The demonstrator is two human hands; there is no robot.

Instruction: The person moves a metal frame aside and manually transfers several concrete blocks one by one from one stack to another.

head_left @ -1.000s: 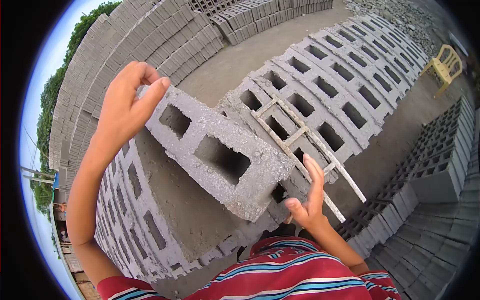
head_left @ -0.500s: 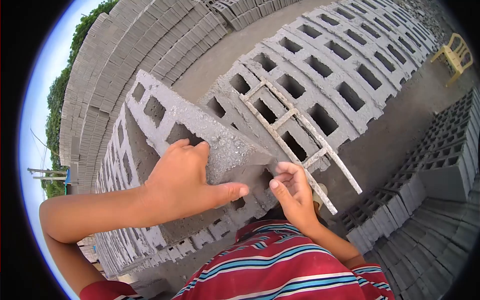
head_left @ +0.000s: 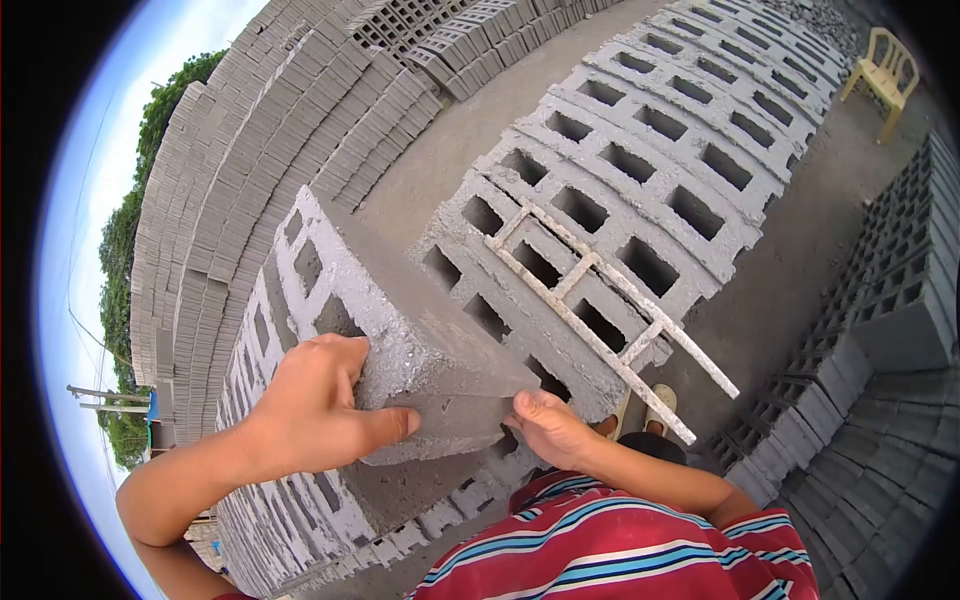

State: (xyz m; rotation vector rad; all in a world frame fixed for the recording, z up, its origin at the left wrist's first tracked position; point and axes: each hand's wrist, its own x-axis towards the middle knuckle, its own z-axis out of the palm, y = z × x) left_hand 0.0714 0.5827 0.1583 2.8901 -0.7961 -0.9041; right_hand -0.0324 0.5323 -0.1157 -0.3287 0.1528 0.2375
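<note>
A grey hollow concrete block (head_left: 440, 315) is tilted on top of a stack of similar blocks (head_left: 290, 520). My left hand (head_left: 318, 405) is closed on its near end, fingers hooked into a cavity and thumb pressed along the end face. At the block's lower right corner, my right hand (head_left: 548, 428) grips the edge, thumb on the outside and its other fingers partly hidden. Just right of the block, a ladder-like metal frame (head_left: 575, 275) lies on a wide bed of hollow blocks (head_left: 640, 165).
Tall walls of stacked blocks (head_left: 240, 170) stand behind on the left. Another row of blocks (head_left: 860, 320) runs along the right. A yellow plastic chair (head_left: 882, 80) stands at the upper right, near a heap of rubble (head_left: 815, 20). A sandalled foot (head_left: 660, 405) shows below the frame.
The block has tipped so that more of its smooth long side shows. My right hand has moved from just beside the corner to gripping it. My left hand keeps its hold.
</note>
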